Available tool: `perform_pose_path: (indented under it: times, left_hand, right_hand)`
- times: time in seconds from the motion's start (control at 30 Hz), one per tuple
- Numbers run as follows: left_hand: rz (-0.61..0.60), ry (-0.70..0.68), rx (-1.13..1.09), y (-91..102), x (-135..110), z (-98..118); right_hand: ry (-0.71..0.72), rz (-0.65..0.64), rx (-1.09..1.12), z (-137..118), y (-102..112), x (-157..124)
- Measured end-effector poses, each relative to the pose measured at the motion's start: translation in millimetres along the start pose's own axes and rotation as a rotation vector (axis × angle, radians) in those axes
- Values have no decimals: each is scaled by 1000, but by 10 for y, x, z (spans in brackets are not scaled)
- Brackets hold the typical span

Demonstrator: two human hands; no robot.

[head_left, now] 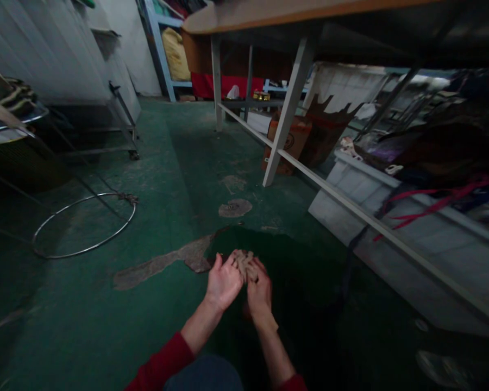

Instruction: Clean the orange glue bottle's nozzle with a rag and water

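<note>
Both hands meet low in the middle, above the green floor. A small, lumpy beige bundle lies between them; its folds look like crumpled cloth or cord, though I cannot tell which. My left hand is palm up, thumb apart, with its fingers under the bundle's left side. From the right, my right hand curls its fingers around the same bundle. Part of the right fingers is hidden. A worn grey floor patch lies below and to the left of the hands.
At right stands a table with white legs and a low crossbar. Under it are cardboard boxes and a pale bin full of fabric, with a red strap hanging out. A metal ring-based stand is at left.
</note>
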State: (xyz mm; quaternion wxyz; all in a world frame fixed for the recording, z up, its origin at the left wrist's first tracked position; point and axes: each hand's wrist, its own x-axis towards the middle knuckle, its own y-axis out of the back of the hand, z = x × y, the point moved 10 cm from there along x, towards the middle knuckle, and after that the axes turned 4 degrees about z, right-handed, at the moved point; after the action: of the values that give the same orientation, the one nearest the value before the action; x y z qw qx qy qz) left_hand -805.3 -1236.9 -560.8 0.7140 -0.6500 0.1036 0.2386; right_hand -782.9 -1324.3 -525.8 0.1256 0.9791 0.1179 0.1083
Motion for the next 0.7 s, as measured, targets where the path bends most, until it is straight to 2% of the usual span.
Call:
perform_pose_path:
  times: [0.1, 0.3, 0.5, 0.63, 0.7]
  left_hand:
    - [0, -24, 5, -52, -47, -17]
    - [125, -83, 74, 125, -45, 71]
    - [-3, -31, 73, -6, -19, -4]
    - [58, -68, 74, 89, 42, 55]
    - [53, -68, 65, 74, 51, 44]
  right_hand:
    - [-14, -9, -10, 93, 16, 127]
    - [24, -66, -29, -82, -18, -202]
    - [5, -15, -75, -26, 11, -9]
    - [71, -104, -58, -166, -88, -190]
    - [90, -123, -49, -205, -87, -186]
